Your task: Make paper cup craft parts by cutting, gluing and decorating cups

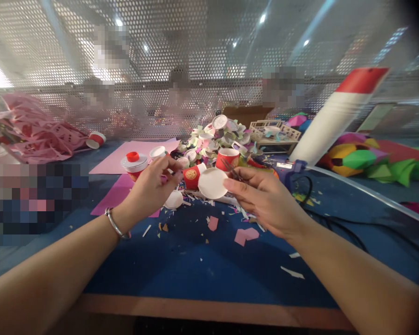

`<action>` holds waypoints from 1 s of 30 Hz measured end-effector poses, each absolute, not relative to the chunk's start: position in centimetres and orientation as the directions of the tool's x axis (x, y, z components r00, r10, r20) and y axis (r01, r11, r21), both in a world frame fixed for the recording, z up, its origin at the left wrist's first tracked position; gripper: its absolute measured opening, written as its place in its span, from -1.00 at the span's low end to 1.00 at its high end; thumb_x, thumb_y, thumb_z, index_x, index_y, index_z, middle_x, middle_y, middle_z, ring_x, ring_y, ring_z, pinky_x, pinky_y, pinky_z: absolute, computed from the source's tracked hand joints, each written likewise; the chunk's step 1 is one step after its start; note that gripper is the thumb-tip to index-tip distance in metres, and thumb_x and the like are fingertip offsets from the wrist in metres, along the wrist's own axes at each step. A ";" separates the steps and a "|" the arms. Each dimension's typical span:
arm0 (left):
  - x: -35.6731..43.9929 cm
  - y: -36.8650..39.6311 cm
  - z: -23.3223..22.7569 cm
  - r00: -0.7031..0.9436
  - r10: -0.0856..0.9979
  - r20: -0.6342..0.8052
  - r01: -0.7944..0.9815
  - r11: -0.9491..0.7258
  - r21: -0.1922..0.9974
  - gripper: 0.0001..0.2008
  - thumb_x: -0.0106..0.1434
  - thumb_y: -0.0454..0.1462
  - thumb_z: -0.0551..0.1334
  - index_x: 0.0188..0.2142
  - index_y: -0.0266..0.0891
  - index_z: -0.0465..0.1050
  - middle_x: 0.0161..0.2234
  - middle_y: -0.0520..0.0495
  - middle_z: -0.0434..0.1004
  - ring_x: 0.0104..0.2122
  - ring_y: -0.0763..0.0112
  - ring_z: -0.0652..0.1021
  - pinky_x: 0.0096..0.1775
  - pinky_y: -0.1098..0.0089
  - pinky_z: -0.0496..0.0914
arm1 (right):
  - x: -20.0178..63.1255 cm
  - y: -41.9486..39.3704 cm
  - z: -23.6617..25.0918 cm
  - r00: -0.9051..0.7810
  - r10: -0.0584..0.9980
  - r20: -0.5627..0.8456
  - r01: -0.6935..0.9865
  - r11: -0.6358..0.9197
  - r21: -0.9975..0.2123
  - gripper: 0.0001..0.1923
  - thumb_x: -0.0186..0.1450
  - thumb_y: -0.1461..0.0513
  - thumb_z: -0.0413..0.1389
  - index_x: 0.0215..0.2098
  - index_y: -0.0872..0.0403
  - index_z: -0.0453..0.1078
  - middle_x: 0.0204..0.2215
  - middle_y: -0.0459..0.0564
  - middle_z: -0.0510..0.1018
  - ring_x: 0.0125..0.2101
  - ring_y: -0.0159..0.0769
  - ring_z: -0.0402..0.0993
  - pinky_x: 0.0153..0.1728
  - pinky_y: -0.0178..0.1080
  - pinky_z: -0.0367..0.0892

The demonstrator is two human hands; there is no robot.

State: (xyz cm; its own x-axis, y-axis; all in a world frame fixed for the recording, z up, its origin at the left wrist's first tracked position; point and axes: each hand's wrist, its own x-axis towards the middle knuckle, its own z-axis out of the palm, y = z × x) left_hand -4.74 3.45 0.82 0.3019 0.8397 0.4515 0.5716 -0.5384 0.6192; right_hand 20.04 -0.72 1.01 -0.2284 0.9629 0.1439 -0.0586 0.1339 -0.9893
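Nearest the camera, both forearms reach in over the blue table mat [195, 270]; a metal bangle [116, 225] sits on the left wrist. Pink paper scraps [245, 234] and white slivers lie on the mat just in front of the hands. Right hand [265, 200]: fingers pinched on the rim of a white paper disc [212, 183], held flat-face toward the camera, probably so its edge stays free to work on; dark scissors [232, 170] poke out above the same fingers, grip on them unclear. Left hand [153, 188]: fingertips closed together just left of the disc; whether they pinch something small cannot be told. Just behind the disc stand red paper cups [226, 158], one tipped on its side [192, 176]. Left of the disc, a capped cup with red knob [134, 163] rests on pink sheets [132, 156]. Right of the disc, a blue glue gun [288, 170]. Further behind, a heap of white cut pieces [218, 132], a large red-topped white cylinder [335, 116] leaning, then the perforated screen [195, 56].
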 end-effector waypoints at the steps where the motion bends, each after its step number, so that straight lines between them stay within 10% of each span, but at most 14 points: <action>1: -5.0 3.7 0.8 0.364 0.828 0.428 0.631 -0.556 0.540 -0.82 0.33 -0.18 0.25 -0.13 -0.21 0.47 -0.11 -0.17 0.53 -0.12 0.21 0.50 -0.08 0.21 0.39 | 20.1 -0.6 1.0 -0.204 0.969 0.138 -0.071 0.126 -0.989 -0.71 0.26 0.08 0.33 -0.26 0.12 0.46 -0.52 -0.21 0.30 -0.65 -0.61 -0.08 -0.68 -0.32 -0.23; 10: -6.7 3.3 -0.4 0.547 0.825 0.140 0.793 -0.565 0.229 -0.44 0.18 -0.04 0.35 0.13 -0.23 0.46 0.10 -0.36 0.49 0.11 -0.17 0.44 0.11 -0.08 0.29 | 20.1 -0.3 0.6 -0.208 0.970 0.127 -0.009 0.128 -0.992 -0.67 0.21 0.05 0.36 -0.23 0.13 0.51 -0.54 -0.21 0.27 -0.64 -0.58 -0.09 -0.68 -0.32 -0.22; 18: -6.5 3.0 1.5 0.522 0.840 0.147 0.790 -0.542 0.286 -0.50 0.20 -0.08 0.33 0.11 -0.16 0.44 -0.01 -0.22 0.52 -0.04 0.00 0.53 -0.03 0.11 0.38 | 19.9 -0.6 0.7 -0.288 0.950 0.119 0.083 0.149 -0.985 -0.70 0.30 0.04 0.26 -0.22 0.12 0.49 -0.63 -0.29 0.10 -0.66 -0.57 -0.17 -0.70 -0.33 -0.23; 30: -2.0 0.5 -0.8 0.439 0.882 0.170 0.182 -0.273 0.945 -0.44 0.09 -0.18 0.50 -0.04 -0.18 0.26 -0.09 -0.11 0.51 -0.26 0.33 0.58 -0.32 0.41 0.48 | 19.3 -1.1 0.9 -0.261 0.954 0.146 0.182 0.197 -0.963 -0.72 0.31 0.04 0.25 -0.30 0.11 0.49 -0.62 -0.22 0.29 -0.61 -0.50 0.13 -0.59 -0.34 0.08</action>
State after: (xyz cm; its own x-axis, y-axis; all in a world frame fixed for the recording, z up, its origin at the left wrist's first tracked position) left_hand -1.96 0.53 -0.79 0.4389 0.8822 0.1704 0.1824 -0.2732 0.9445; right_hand 19.30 -1.07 0.93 -0.2605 0.9543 0.1463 0.1819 0.1973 -0.9633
